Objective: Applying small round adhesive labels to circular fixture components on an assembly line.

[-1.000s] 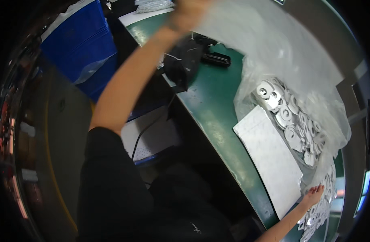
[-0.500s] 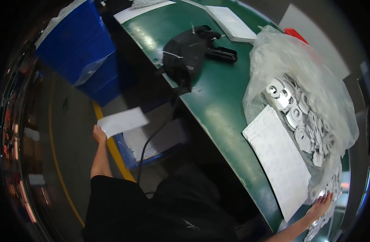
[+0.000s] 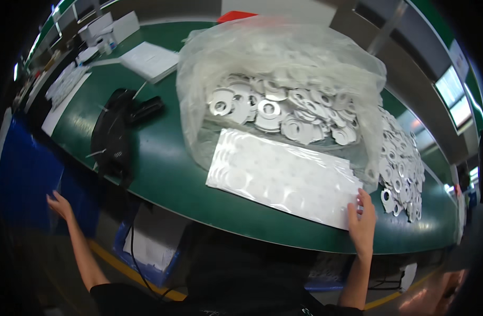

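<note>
A fanned stack of flat white sheets (image 3: 283, 176) lies on the green table in front of me, glossy in places and faintly marked. My right hand (image 3: 361, 224) is at the stack's right-hand corner, thumb and fingers curved and apart; whether it touches the top sheet I cannot tell. Behind the stack a large clear plastic bag (image 3: 283, 47) lies with its mouth toward me, full of white flat pieces with round holes (image 3: 269, 109). Out to the left, away from the table, my left hand (image 3: 60, 205) is open and empty.
Loose holed pieces (image 3: 402, 163) are heaped right of the bag. A black tool-like object (image 3: 115, 137) with a handle sits on the table (image 3: 162, 174) at left, a white stack (image 3: 149, 60) behind it. Below are a blue crate (image 3: 170, 266) holding white sheets, a dark cable and blue bins (image 3: 28, 174).
The view has swung right toward the table. The white sheet has left my left hand, which is now empty. My right hand has moved from beside the loose pieces to the stack's corner.
</note>
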{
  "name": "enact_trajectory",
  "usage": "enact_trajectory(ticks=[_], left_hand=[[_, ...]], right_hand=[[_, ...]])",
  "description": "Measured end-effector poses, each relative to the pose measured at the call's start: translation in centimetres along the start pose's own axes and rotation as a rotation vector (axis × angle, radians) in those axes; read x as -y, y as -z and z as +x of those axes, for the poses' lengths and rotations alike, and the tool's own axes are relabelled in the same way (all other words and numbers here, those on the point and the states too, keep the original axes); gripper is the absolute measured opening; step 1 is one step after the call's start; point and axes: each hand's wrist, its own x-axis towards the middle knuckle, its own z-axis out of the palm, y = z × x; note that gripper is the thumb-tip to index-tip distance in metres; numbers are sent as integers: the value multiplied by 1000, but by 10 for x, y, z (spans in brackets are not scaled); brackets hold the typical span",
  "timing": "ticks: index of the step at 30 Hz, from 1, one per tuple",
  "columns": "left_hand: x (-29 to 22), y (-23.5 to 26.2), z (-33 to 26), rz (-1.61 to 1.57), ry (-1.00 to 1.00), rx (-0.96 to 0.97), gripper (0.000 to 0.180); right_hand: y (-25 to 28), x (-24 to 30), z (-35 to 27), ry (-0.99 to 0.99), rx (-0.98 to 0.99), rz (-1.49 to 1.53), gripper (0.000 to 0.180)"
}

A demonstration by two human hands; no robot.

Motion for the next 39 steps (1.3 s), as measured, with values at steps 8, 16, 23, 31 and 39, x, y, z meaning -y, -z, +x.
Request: enact_trajectory(ticks=[8,16,23,31,39], left_hand=[[-373,178,-107,-872,-804,982,73],[-445,223,-231,-783,-1251,1130,104],[-436,217,-245,-719,-1249,836,97],[-467,228,-212,-492,-1339,923,84],[-606,129,-191,-882,-1321,1267,24]], right_hand=[[-5,1,2,95,-108,-61,51],[-16,15,22,274,-63,0,50],[-16,23,57,362,199,-41,41],[-3,26,99,345,337,-43,33],[-42,-4,239,211,216,539,25]])
